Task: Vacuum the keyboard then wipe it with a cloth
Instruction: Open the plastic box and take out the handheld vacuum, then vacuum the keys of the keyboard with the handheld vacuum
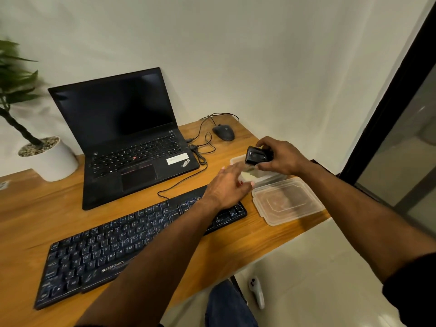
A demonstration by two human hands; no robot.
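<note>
- Left hand (pixel 226 185): one, reaching across the right end of the keyboard toward the open container; fingers extended and loosely spread, tips at a pale cloth-like item (pixel 247 175) inside it; blurred, so whether they touch it cannot be told.
- Right hand (pixel 282 156): one, fingers and thumb curled round a small black handheld vacuum (pixel 257 157), held above the container.
- Keyboard (pixel 122 246): one, black, full-size, pale key legends, "ZEBRONICS" on its front edge; lies diagonally on the wooden table (pixel 35 208), in front of the laptop.
- Plastic container (pixel 238 160): one, clear, open, near the table's right edge.
- Lid (pixel 287 201): one, clear, flat on the table just beside the container.
- Laptop (pixel 127 138): one, black ThinkPad, open, screen dark.
- Mouse (pixel 223 132): one, black, wired.
- Potted plant (pixel 44 156): one, white pot.
</note>
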